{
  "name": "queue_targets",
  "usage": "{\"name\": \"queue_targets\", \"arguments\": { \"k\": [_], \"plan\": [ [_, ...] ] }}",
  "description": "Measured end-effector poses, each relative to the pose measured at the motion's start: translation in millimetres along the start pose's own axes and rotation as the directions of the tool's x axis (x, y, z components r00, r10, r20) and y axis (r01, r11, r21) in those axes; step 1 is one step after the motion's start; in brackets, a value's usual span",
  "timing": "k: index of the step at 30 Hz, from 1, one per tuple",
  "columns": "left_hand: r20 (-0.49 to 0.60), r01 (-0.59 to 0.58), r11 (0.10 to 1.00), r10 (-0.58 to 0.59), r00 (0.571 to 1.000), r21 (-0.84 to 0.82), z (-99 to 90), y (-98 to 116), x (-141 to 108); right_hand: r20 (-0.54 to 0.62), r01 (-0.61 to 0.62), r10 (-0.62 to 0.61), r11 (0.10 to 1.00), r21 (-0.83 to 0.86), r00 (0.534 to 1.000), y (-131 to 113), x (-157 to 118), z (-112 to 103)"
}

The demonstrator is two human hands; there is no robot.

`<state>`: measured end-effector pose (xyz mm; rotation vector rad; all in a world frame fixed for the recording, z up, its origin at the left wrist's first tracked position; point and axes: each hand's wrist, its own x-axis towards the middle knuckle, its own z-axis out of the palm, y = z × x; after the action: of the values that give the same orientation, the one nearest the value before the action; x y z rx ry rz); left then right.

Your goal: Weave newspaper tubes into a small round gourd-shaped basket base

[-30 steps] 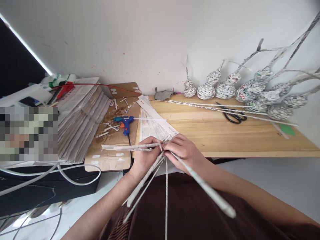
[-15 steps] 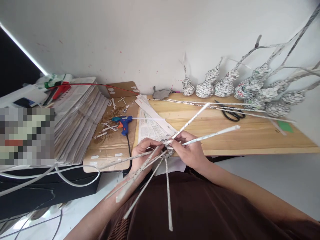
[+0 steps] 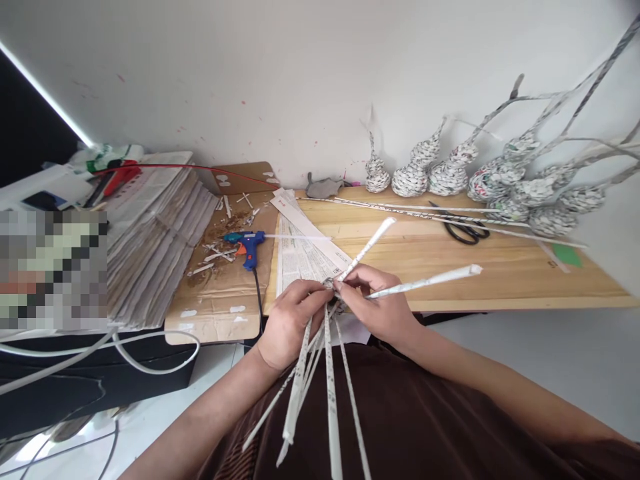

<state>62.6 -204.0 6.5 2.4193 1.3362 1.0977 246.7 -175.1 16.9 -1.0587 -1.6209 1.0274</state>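
Observation:
Rolled newspaper strips [image 3: 330, 393] fan out from a small woven paper piece [image 3: 329, 283], mostly covered by my fingers. My left hand [image 3: 293, 317] grips the piece and the strips at its left side, fingers bent round them. From the right, my right hand [image 3: 383, 300] pinches a strip [image 3: 370, 247] that points up and right. Another strip [image 3: 430, 280] sticks out to the right past that hand's fingers. Several strips hang down over the brown clothing. Both hands meet just above the table's front edge, and their fingertips nearly touch.
A blue glue gun [image 3: 250, 250] lies on cardboard [image 3: 215, 320] amid paper scraps. Newspapers are stacked [image 3: 165, 247] at left. Black scissors [image 3: 465, 230] and long paper rolls [image 3: 400, 210] lie on the wooden table [image 3: 500, 280]. Woven paper gourds [image 3: 447, 175] line the wall.
The hanging strips have swung from lower left toward the middle, below my hands. My left hand has turned so its back shows more. The strip pinched by my right hand looks shorter.

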Motion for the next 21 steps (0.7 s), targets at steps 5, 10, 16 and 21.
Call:
{"name": "queue_targets", "arguments": {
  "k": [5,10,16,21],
  "plan": [
    [-0.028,0.037,0.998,-0.035,0.999,0.047,4.6,1.9,2.2,-0.011,0.058,-0.059,0.996,-0.06,0.998,-1.5,-6.6,1.6],
    [-0.076,0.121,0.993,-0.121,0.99,-0.007,9.7,1.0,3.8,-0.014,0.075,-0.076,0.995,-0.068,0.997,0.7,-8.7,3.6],
    [-0.113,0.255,0.956,-0.272,0.956,-0.146,14.0,0.5,5.6,-0.011,0.035,-0.035,0.999,-0.014,0.999,2.1,-8.2,5.6],
    [-0.002,0.441,0.848,-0.462,0.887,-0.295,12.6,3.4,8.3,-0.053,0.08,-0.08,0.997,-0.002,0.995,2.7,-9.4,10.2]
  ]
}}
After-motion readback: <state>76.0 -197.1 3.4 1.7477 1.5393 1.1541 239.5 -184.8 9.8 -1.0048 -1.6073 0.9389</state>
